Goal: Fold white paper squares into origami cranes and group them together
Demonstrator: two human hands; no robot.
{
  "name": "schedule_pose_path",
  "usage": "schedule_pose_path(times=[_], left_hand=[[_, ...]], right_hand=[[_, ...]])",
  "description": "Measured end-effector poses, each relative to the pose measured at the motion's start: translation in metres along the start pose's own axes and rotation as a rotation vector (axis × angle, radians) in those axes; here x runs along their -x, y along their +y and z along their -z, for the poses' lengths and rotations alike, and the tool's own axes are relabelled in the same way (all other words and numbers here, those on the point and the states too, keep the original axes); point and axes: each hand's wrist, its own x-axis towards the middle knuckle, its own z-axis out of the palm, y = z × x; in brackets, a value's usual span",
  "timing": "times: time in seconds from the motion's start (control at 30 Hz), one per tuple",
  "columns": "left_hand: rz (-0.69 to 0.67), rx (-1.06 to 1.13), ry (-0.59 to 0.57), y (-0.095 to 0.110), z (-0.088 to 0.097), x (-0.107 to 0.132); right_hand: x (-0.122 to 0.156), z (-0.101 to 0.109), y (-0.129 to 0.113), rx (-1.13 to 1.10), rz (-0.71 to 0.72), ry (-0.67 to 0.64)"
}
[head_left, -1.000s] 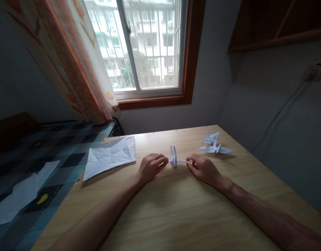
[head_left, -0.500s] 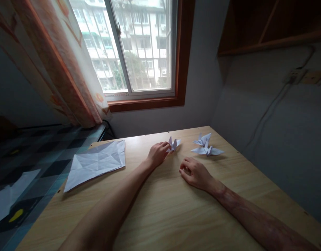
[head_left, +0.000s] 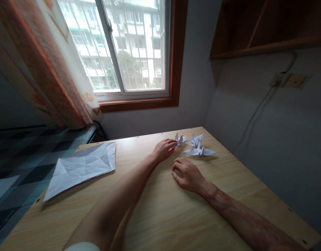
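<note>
Left hand (head_left: 164, 150) fingertips meet the near edge of the small white folded-paper crane (head_left: 180, 139); whether they pinch it or merely touch it cannot be told. Right hand (head_left: 188, 174) rests nearer the body, loosely curled and empty, on the pale wooden table (head_left: 176, 216). More white paper cranes (head_left: 199, 148) lie just right of the grip. The crane is judged very light, thin and easily crushed, so it is best pinched gently at the body.
</note>
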Motion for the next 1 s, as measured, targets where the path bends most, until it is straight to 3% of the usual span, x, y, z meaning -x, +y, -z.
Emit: schedule_pose_path(times=[0.3, 0.53, 0.7, 0.83, 1.0], left_hand=[[0.067, 0.030, 0.041, 0.004, 0.009, 0.004], [0.090, -0.018, 0.097, 0.025, 0.046, 0.051], [0.153, -0.098, 0.055, 0.043, 0.087, 0.109], [0.275, -0.204, 0.025, 0.053, 0.132, 0.158], [0.576, -0.315, -0.089, 0.034, 0.206, 0.228]], right_hand=[[0.001, 0.000, 0.001, -0.019, -0.001, -0.001], [0.003, -0.001, 0.003, -0.049, 0.013, 0.005], [0.005, -0.001, 0.004, -0.054, 0.045, -0.031], [0.007, 0.000, 0.005, -0.066, 0.067, -0.035], [0.009, 0.002, 0.006, -0.052, 0.070, -0.055]])
